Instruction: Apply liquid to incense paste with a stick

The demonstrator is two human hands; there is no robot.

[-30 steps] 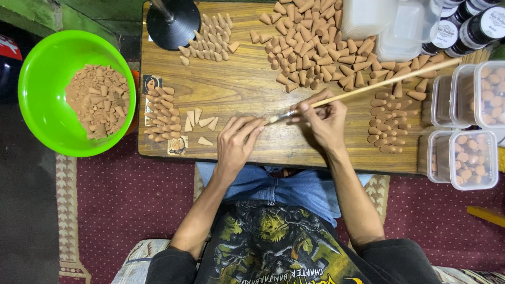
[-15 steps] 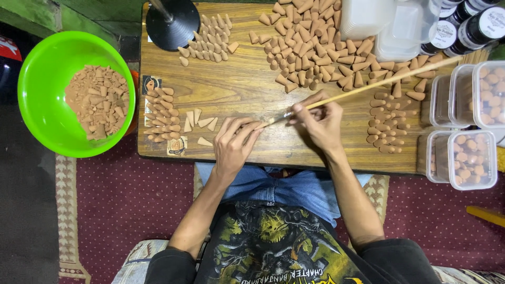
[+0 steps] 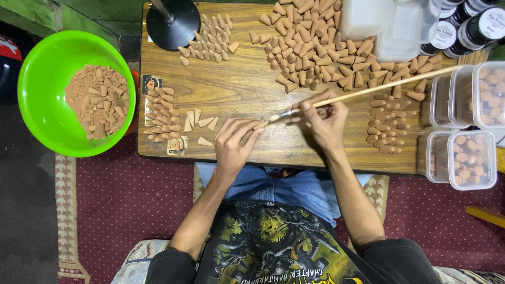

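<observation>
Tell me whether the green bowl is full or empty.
Partly filled: the green bowl holds a low heap of brown cones, with much bare green bottom showing around it.

Dark jars (image 3: pixel 476 29) with white labels top right; clear tubs (image 3: pixel 463 158) below, perhaps lidded.

A low wooden table (image 3: pixel 247 79) stands on a dark red carpet (image 3: pixel 131 210). On the far part of the table lies a big heap of brown clay cones (image 3: pixel 315 42), and to the left of it a smaller group of cones (image 3: pixel 210 39) beside a black round stand base (image 3: pixel 173 23). At the left edge, cones lie in neat rows (image 3: pixel 160 115), with a few flat cone pieces (image 3: pixel 200 123) just beside them. On the right, another cone group (image 3: pixel 386 121) lies near clear plastic boxes (image 3: pixel 463 126) that hold cones. Dark-lidded jars (image 3: pixel 468 26) and white containers (image 3: pixel 389 21) stand at the far right corner. A green bowl (image 3: pixel 37 105) of cones rests on the floor, left of the table.
</observation>
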